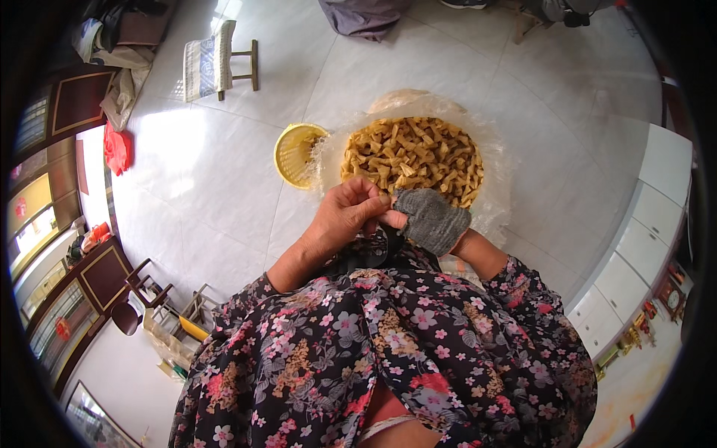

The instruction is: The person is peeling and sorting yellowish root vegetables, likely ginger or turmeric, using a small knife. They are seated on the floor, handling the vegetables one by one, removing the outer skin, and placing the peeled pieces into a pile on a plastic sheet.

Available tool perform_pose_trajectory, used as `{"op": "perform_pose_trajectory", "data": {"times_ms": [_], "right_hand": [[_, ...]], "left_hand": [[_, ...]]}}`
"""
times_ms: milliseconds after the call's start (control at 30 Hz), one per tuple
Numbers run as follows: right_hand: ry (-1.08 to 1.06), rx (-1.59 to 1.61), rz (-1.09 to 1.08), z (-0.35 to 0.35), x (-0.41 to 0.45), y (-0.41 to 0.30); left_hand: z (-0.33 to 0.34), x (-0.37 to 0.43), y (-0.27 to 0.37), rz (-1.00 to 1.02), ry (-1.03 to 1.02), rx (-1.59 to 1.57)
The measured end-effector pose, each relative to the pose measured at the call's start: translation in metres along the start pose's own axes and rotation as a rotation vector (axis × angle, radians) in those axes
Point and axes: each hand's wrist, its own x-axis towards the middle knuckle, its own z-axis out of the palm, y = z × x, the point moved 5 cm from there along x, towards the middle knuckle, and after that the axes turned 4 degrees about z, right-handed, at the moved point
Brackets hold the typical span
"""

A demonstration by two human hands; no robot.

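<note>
My left hand [350, 215] is bare, its thumb and fingertips pinched together against the fingertips of my right hand [431, 221]. A grey knitted fingerless glove covers the palm and back of my right hand, with the thumb sticking out. Whether something small lies between the fingertips is too small to tell. Just beyond both hands is a wide container lined with clear plastic [496, 168], full of yellowish-brown dried pieces [414, 151], their exact kind unclear. To its left a yellow plastic basket [291, 157] leans beside the plastic, with a few similar pieces inside.
A folding stool with a woven cover [207, 67] stands at the upper left on the tiled floor [224, 151]. Purple-grey cloth [364, 17] hangs at the top edge. Wooden chairs [148, 285] are at the lower left, white cabinets [622, 274] along the right.
</note>
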Motion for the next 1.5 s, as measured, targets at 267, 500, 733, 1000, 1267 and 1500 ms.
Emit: {"op": "perform_pose_trajectory", "data": {"times_ms": [267, 500, 733, 1000, 1267, 1500], "right_hand": [[-0.017, -0.039, -0.097, -0.003, -0.008, -0.020], [-0.022, -0.227, 0.128, -0.003, 0.036, 0.048], [0.155, -0.377, 0.551, -0.014, 0.094, 0.116], [0.044, -0.575, 0.182, 0.039, 0.053, 0.105], [0.448, -0.183, -0.188, 0.038, -0.007, 0.109], [0.687, 0.031, 0.344, -0.023, -0.011, 0.164]], "left_hand": [[0.007, -0.011, 0.015, 0.156, 0.007, -0.042], [-0.023, 0.013, -0.033, 0.043, 0.060, 0.226], [-0.022, 0.003, -0.017, 0.099, 0.121, 0.415], [-0.032, 0.001, -0.019, -0.004, 0.221, 0.103], [-0.035, 0.008, -0.022, 0.007, 0.322, -0.096], [-0.037, -0.001, -0.019, 0.017, 0.398, -0.142]]}}
